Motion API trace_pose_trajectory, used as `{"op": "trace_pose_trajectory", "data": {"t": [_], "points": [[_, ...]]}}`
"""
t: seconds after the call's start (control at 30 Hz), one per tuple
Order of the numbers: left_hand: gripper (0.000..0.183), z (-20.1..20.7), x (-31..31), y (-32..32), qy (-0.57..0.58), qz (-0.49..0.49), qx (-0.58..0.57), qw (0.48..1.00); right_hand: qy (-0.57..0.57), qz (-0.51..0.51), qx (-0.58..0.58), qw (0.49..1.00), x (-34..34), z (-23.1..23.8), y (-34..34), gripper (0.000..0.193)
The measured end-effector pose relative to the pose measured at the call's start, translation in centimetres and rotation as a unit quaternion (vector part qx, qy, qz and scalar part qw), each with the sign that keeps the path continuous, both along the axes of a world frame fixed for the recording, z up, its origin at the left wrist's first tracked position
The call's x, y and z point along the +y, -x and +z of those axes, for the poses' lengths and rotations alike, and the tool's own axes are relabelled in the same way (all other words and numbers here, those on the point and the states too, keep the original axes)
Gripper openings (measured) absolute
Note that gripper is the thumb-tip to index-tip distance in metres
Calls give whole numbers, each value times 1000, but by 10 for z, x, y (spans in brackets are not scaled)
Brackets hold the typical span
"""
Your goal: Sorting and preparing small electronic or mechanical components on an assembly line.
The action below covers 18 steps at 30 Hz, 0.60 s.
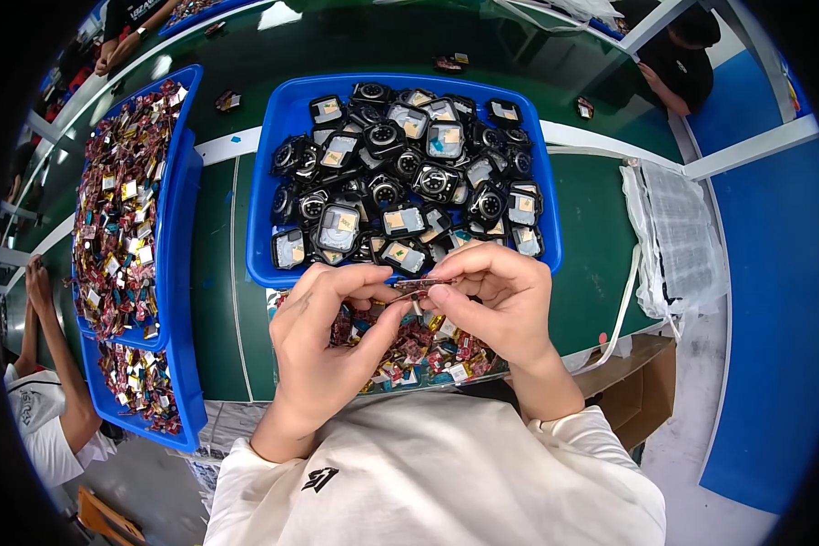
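Both my hands meet in front of my chest around a small dark-red circuit board (pixel 420 284), seen nearly edge-on. My left hand (pixel 318 318) pinches its left end between thumb and fingers. At the opposite end, the thumb and fingers of my right hand (pixel 505 291) are closed on it too. Fingertips cover part of the board. Directly below lies a pile of small red circuit boards (pixel 441 353) with yellow, white and teal parts. Just beyond my fingers stands a blue tray (pixel 261 196) heaped with black smartwatch casings (pixel 384 191).
At left, a blue bin (pixel 177 205) heaped with circuit boards overlaps a lower blue bin (pixel 189 382). Loose boards (pixel 228 100) lie on the green conveyor beyond. White plastic packaging (pixel 678 237) and a cardboard box (pixel 642 391) are at right. Co-workers (pixel 50 400) sit around.
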<state>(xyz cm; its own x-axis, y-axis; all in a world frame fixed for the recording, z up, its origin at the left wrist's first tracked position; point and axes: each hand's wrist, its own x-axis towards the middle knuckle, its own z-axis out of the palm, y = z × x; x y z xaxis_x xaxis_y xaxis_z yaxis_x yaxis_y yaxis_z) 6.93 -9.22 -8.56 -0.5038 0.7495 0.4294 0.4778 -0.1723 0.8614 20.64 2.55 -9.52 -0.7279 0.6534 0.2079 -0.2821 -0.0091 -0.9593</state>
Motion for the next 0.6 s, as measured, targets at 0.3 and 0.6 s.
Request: {"op": "trace_pose_trajectory", "data": {"t": [0.3, 0.6], "points": [[33, 3, -8, 9, -4, -17, 206, 978, -70, -106, 33, 991, 7, -1, 4, 12], [30, 17, -4, 16, 12, -31, 168, 985, -59, 37, -4, 998, 5, -2, -1, 9]]}}
